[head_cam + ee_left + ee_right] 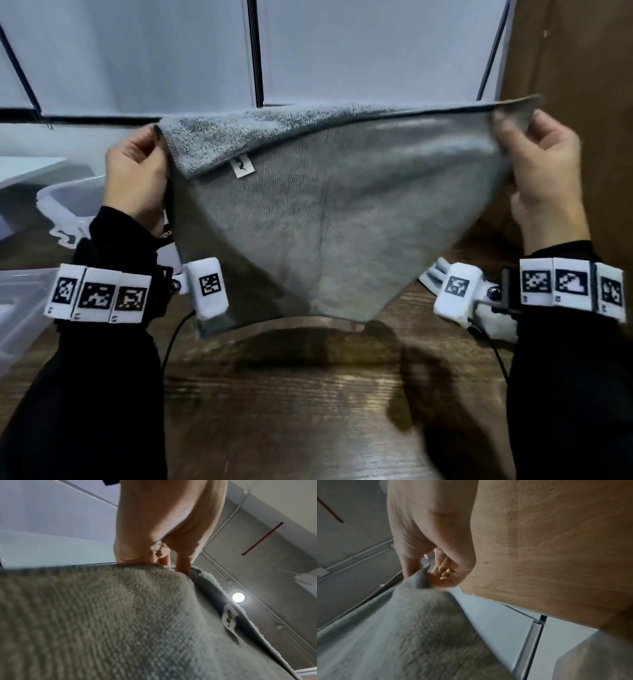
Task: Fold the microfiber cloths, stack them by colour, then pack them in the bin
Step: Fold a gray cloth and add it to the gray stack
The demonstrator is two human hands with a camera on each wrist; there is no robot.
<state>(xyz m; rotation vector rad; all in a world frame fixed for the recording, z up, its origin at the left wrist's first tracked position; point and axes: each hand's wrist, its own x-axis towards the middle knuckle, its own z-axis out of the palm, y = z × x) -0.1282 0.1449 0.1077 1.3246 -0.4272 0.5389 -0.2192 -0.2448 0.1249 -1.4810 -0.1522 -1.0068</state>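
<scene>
Grey cloth (pixel 325 219) hangs spread, top folded over, white tag; left hand (pixel 135 174), right hand (pixel 544 164) fingers pinch corners.

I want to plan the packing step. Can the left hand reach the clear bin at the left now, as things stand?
Probably not yet. The left hand pinches a top corner of the grey cloth, held up together with the right hand. The clear bin sits just behind it, nothing between.

Head downward; wrists upward, cloth (pixel 325 222) shared.
</scene>
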